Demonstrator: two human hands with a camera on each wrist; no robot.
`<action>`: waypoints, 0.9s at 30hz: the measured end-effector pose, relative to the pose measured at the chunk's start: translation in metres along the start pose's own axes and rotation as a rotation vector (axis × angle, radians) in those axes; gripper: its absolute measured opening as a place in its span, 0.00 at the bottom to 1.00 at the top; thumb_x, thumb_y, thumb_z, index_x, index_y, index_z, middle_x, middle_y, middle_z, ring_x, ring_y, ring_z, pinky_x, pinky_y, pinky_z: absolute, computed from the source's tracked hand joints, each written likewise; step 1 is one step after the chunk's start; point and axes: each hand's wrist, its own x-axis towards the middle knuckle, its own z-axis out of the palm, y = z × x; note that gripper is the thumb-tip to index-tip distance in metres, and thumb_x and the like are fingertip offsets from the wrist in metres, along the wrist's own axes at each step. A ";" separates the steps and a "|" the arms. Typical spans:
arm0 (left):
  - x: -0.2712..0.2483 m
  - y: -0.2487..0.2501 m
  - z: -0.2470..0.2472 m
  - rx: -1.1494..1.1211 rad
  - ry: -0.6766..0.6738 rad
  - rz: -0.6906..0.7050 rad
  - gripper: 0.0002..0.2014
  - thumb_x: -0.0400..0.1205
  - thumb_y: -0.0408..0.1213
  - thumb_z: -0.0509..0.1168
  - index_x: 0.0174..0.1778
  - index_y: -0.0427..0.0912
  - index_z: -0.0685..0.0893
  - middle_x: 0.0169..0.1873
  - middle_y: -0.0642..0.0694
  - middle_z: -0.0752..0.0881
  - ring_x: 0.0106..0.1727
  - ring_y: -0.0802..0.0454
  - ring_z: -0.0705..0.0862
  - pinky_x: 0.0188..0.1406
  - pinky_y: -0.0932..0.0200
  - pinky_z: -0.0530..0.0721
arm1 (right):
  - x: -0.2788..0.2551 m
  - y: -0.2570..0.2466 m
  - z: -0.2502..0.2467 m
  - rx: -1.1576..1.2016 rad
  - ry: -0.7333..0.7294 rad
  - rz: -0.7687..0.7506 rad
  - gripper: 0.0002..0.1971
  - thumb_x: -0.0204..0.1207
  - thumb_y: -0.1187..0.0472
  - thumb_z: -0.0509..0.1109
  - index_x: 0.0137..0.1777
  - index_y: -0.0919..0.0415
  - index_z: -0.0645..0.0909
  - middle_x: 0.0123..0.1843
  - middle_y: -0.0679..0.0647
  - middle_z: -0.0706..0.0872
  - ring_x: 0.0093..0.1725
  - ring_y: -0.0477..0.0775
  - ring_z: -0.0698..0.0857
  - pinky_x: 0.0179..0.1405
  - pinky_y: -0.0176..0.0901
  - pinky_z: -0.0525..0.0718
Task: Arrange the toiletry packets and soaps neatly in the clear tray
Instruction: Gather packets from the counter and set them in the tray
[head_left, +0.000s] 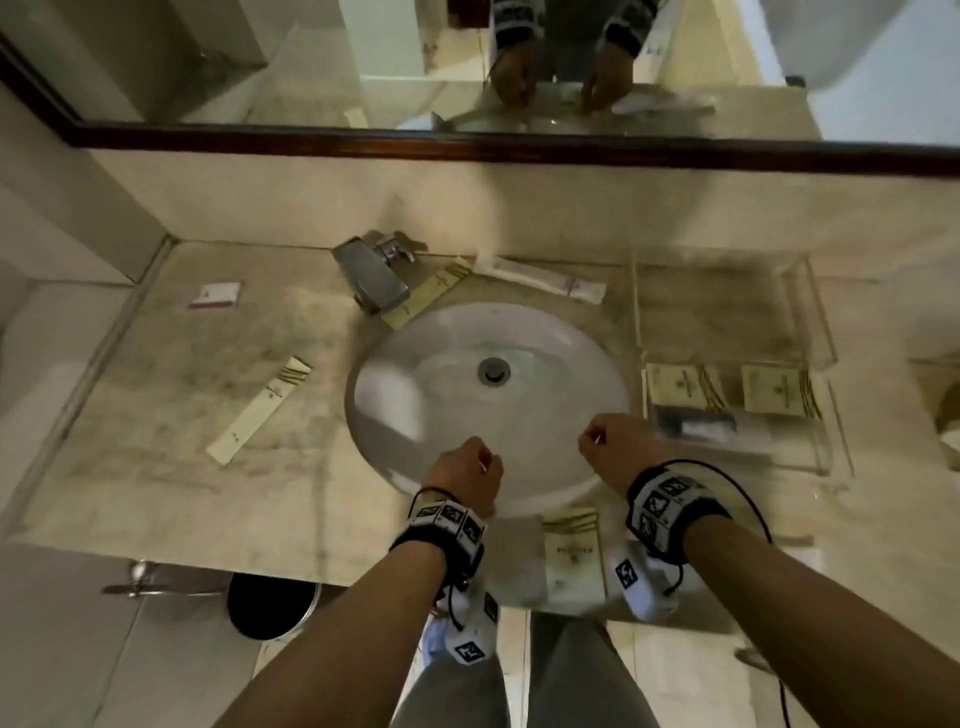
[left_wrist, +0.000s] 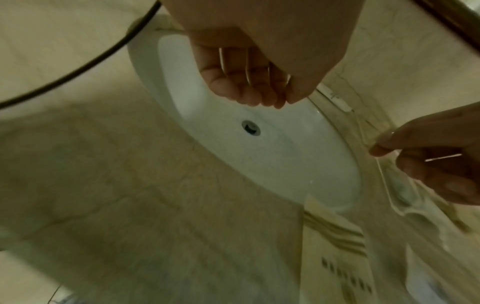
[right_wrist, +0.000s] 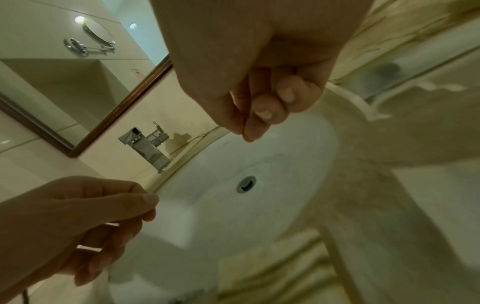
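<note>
The clear tray (head_left: 717, 312) stands on the counter right of the sink. Its near part holds two cream packets (head_left: 675, 384) (head_left: 774, 389) and a see-through packet with a dark item (head_left: 711, 428). Loose on the counter lie a long cream packet (head_left: 260, 410) at the left, another (head_left: 426, 293) by the faucet, a white long packet (head_left: 540, 275) behind the basin, a cream packet (head_left: 571, 556) at the front edge and a small white-and-red soap (head_left: 215, 295) far left. My left hand (head_left: 467, 473) (left_wrist: 259, 100) hangs loosely curled over the basin's front, holding nothing. My right hand (head_left: 613, 441) (right_wrist: 259, 115) is curled tight, empty.
The white sink (head_left: 488, 332) fills the counter's middle, with a chrome faucet (head_left: 371, 280) behind it. A mirror with a dark wooden frame (head_left: 467, 140) runs along the back wall. A black bin (head_left: 270, 608) stands under the counter's front edge.
</note>
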 end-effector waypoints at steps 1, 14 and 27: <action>-0.006 -0.006 0.005 0.005 -0.027 0.029 0.12 0.83 0.52 0.58 0.43 0.48 0.77 0.42 0.45 0.88 0.42 0.44 0.85 0.47 0.52 0.87 | -0.010 0.004 0.008 0.010 0.020 0.024 0.09 0.77 0.52 0.66 0.44 0.57 0.84 0.44 0.55 0.86 0.42 0.56 0.84 0.45 0.46 0.85; -0.072 -0.019 0.045 0.089 -0.177 0.061 0.12 0.82 0.47 0.59 0.51 0.43 0.80 0.51 0.40 0.87 0.52 0.39 0.86 0.52 0.52 0.82 | -0.098 0.034 0.048 0.052 -0.100 0.284 0.10 0.75 0.53 0.65 0.40 0.57 0.84 0.41 0.56 0.88 0.44 0.59 0.87 0.46 0.49 0.85; -0.078 0.016 0.089 -0.073 -0.108 -0.060 0.16 0.78 0.47 0.70 0.53 0.40 0.79 0.54 0.41 0.85 0.56 0.42 0.82 0.52 0.54 0.77 | -0.112 0.053 0.066 0.195 -0.239 0.174 0.13 0.77 0.53 0.64 0.48 0.60 0.87 0.46 0.58 0.91 0.47 0.60 0.88 0.52 0.53 0.87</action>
